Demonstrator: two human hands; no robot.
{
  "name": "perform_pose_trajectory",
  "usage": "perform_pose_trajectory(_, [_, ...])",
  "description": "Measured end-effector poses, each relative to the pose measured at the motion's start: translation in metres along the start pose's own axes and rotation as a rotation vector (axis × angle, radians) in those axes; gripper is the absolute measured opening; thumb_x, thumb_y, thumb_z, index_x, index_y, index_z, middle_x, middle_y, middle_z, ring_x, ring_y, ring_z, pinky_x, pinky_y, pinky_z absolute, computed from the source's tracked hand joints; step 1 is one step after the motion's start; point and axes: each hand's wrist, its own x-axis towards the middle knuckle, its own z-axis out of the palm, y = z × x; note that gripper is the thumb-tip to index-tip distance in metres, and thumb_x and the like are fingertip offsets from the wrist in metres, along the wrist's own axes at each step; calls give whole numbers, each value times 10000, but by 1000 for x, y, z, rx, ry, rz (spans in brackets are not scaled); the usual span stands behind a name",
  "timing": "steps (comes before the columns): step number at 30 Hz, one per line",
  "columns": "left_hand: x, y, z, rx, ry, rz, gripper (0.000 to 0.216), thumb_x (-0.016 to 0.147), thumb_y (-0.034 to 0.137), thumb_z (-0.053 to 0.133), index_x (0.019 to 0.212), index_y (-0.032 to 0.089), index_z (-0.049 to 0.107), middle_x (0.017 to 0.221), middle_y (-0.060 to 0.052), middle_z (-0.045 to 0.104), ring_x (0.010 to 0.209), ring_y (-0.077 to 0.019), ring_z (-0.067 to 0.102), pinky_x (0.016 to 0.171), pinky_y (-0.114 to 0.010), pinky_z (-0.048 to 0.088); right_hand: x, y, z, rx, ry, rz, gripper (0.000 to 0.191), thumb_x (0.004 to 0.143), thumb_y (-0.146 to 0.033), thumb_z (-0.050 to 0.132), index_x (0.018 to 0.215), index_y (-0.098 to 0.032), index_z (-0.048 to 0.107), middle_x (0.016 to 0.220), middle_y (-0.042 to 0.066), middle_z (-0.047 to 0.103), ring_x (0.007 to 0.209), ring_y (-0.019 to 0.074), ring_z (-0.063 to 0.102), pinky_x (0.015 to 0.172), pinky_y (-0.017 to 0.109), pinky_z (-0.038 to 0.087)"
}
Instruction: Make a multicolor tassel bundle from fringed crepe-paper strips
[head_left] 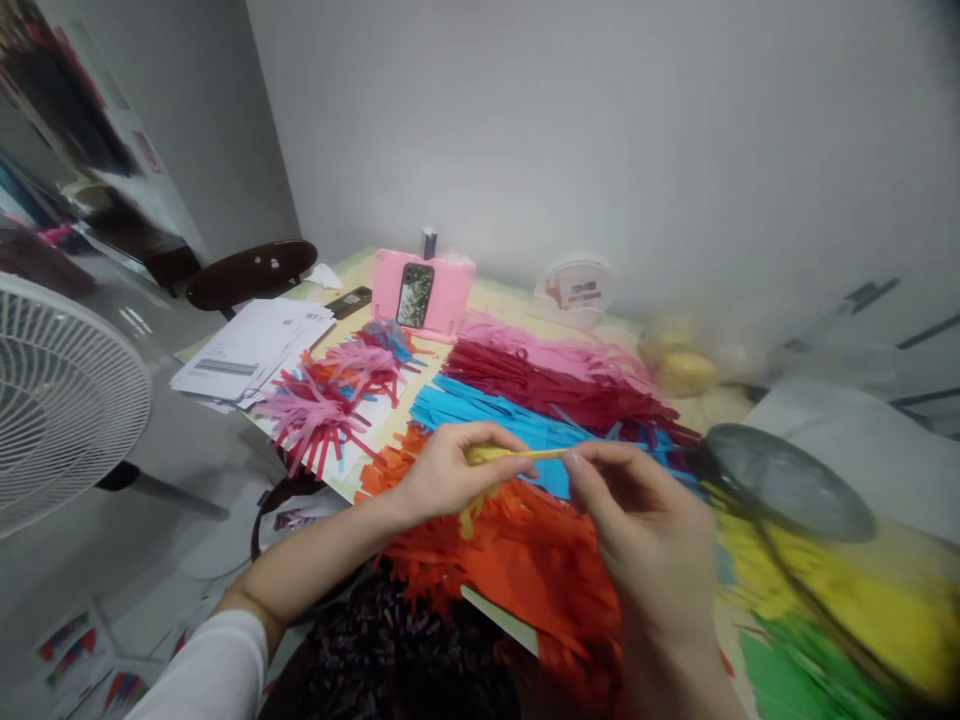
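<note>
My left hand (454, 465) pinches a yellow crepe paper piece (550, 455), twisted to a thin roll. Its far end is in the closed fingertips of my right hand (656, 530), so it stretches level between both hands. A few loose yellow ends hang below my left hand. Beneath my hands lies a heap of orange fringed paper (517, 550). Just behind it are blue paper strips (502, 410), then dark red strips (540, 378) and pink strips (562, 345) towards the wall.
Finished-looking pink and red tassels (315, 410) lie left, beside white paper sheets (240, 350). A phone (415, 295) leans on a pink stand (457, 290). At right are a grey oval disc (791, 480), yellow fringe (825, 575) and green paper (802, 665). A white fan (67, 400) stands far left.
</note>
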Motion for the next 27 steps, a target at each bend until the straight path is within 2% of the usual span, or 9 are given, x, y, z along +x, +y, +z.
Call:
perform_pose_trajectory(6, [2, -8, 1, -7, 2, -33, 331, 795, 462, 714, 834, 134, 701, 672, -15, 656, 608, -113, 586, 613, -227, 465, -8, 13, 13, 29, 178, 77, 223, 791, -422, 714, 777, -204, 663, 684, 4, 622, 568, 132, 536, 539, 260, 440])
perform_pose_trajectory(9, [1, -18, -8, 44, -20, -15, 350, 833, 487, 656, 836, 138, 688, 658, -5, 629, 574, -112, 568, 592, -234, 455, -10, 19, 23, 16, 180, 120, 246, 781, -447, 715, 796, -207, 666, 717, 17, 644, 628, 159, 580, 579, 276, 463])
perform_pose_trajectory(11, [5, -21, -35, 161, -49, 24, 324, 877, 456, 607, 951, 149, 678, 751, -25, 677, 673, -140, 629, 670, -249, 487, -11, 21, 27, 3, 74, 121, 252, 784, -459, 701, 798, -208, 679, 724, 27, 664, 641, 175, 604, 589, 285, 480])
perform_pose_trajectory(13, [14, -16, -78, 399, -2, 58, 303, 904, 388, 582, 1105, 166, 625, 860, -40, 715, 798, -169, 669, 755, -271, 501, -11, 22, 29, 1, -44, 114, 249, 795, -461, 679, 816, -213, 694, 746, 36, 687, 660, 187, 629, 593, 286, 498])
perform_pose_trajectory(16, [38, 6, -154, 1064, 500, 95, 226, 963, 270, 436, 1049, 161, 614, 950, -80, 704, 864, -199, 643, 802, -316, 486, -12, 25, 30, 3, -113, 141, 251, 816, -453, 654, 900, -223, 712, 814, 41, 712, 712, 193, 659, 607, 273, 517])
perform_pose_trajectory(18, [58, 16, -189, 1185, 596, 101, 255, 963, 213, 393, 1071, 125, 606, 1131, -162, 653, 1091, -266, 572, 975, -419, 410, -12, 28, 33, 3, -132, 157, 270, 812, -460, 651, 916, -220, 717, 826, 44, 719, 717, 191, 666, 610, 267, 526])
perform_pose_trajectory(21, [82, 3, -202, 1296, 469, 94, 213, 937, 190, 449, 1024, 164, 642, 1236, -126, 613, 1228, -266, 476, 1082, -440, 313, -10, 32, 39, 3, -170, 158, 289, 793, -471, 641, 861, -201, 717, 786, 49, 724, 680, 188, 666, 605, 265, 540])
perform_pose_trajectory(24, [92, -36, -190, 1379, 248, 5, 149, 876, 151, 537, 865, 183, 682, 1072, -83, 670, 1117, -251, 532, 1046, -437, 356, -7, 38, 40, -6, -205, 170, 304, 783, -477, 634, 841, -192, 722, 758, 48, 725, 648, 181, 664, 599, 256, 548])
perform_pose_trajectory(27, [98, -66, -189, 1443, 146, -100, 173, 883, 139, 533, 844, 168, 699, 995, -99, 677, 1100, -261, 544, 1024, -467, 391, -6, 44, 33, -40, -208, 188, 322, 772, -498, 634, 814, -193, 726, 754, 50, 728, 643, 179, 667, 590, 244, 551])
